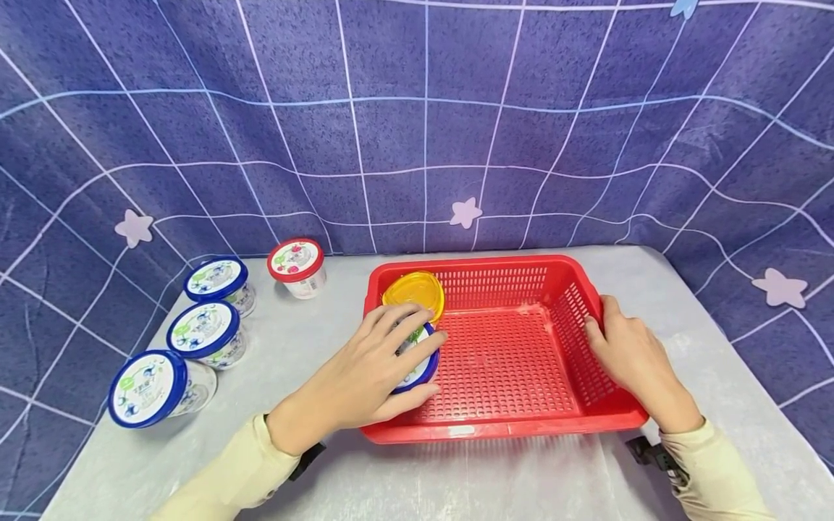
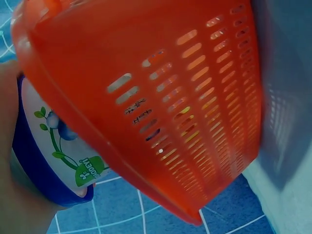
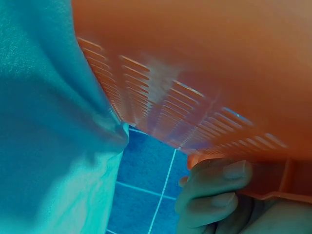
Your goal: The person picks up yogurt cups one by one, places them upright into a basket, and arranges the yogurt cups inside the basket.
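Observation:
My left hand (image 1: pixel 371 365) grips a round tub with a blue-rimmed white lid (image 1: pixel 415 374) at the left end of a red plastic basket (image 1: pixel 502 362). In the left wrist view, the tub's printed lid (image 2: pixel 61 146) shows blueberries and green leaves, partly behind the basket's wall. Just beyond it, in the back left corner of the basket, sits a yellow round container (image 1: pixel 417 286). At the opposite end, my right hand (image 1: pixel 632 354) holds the basket's rim, and the right wrist view shows its fingers (image 3: pixel 209 207) curled at that edge.
Several blue-lidded tubs (image 1: pixel 203 329) stand in a row on the left side of the grey-covered table (image 1: pixel 306 347). A red-lidded tub (image 1: pixel 297 264) is behind them, left of the basket. A blue gridded curtain (image 1: pixel 391 137) hangs along the back and sides.

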{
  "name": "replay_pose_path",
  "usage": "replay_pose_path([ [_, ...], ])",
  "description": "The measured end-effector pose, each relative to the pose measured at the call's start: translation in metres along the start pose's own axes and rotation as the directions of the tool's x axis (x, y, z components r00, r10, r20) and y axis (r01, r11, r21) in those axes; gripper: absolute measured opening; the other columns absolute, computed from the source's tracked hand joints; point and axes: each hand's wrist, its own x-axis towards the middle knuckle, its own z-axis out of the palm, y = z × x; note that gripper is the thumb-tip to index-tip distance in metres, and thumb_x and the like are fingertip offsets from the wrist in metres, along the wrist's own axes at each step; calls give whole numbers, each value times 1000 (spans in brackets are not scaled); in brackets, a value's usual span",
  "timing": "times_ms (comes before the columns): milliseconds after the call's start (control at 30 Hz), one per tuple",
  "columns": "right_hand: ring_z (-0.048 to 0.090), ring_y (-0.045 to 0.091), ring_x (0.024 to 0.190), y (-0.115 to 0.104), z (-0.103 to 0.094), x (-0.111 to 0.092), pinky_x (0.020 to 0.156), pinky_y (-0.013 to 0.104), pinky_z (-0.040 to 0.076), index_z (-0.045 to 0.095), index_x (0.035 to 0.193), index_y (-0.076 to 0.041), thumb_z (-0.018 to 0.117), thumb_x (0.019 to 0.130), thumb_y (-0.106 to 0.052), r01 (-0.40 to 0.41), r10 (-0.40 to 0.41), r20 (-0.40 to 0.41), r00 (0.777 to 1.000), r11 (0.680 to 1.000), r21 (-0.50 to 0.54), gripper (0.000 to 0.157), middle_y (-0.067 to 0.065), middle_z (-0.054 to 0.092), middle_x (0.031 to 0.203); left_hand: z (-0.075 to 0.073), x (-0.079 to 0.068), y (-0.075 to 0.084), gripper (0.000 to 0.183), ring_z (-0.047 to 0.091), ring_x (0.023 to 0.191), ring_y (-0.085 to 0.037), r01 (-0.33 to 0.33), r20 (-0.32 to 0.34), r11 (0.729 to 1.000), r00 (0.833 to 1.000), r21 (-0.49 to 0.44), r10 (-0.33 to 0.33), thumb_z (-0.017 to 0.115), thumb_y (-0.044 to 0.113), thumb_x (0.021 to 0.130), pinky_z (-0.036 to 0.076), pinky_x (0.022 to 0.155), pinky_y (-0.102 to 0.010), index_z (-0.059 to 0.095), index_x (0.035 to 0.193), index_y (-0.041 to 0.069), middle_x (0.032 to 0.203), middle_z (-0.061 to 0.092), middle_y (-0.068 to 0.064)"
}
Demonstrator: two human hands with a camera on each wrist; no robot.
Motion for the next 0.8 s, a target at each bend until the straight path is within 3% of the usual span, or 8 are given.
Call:
replay_pose_path([
  [300,64,39,66,0,0,1,57,56,48,40,133,7,47,100,-21,1,-1,-5,1000,1000,-1,44,30,62,85,6,-3,-3,55,39,135,-34,20,60,1000,998,-22,-19,46,51,101,32,109,-55,56,137,11,141,50,-15],
  [800,64,40,67,0,0,0,58,56,48,39,135,8,46,101,-22,-8,8,5,1000,1000,-4,46,31,62,88,17,-7,-3,55,42,133,-31,26,117,999,993,-23,-23,52,51,98,37,105,-52,58,136,11,139,51,-12],
])
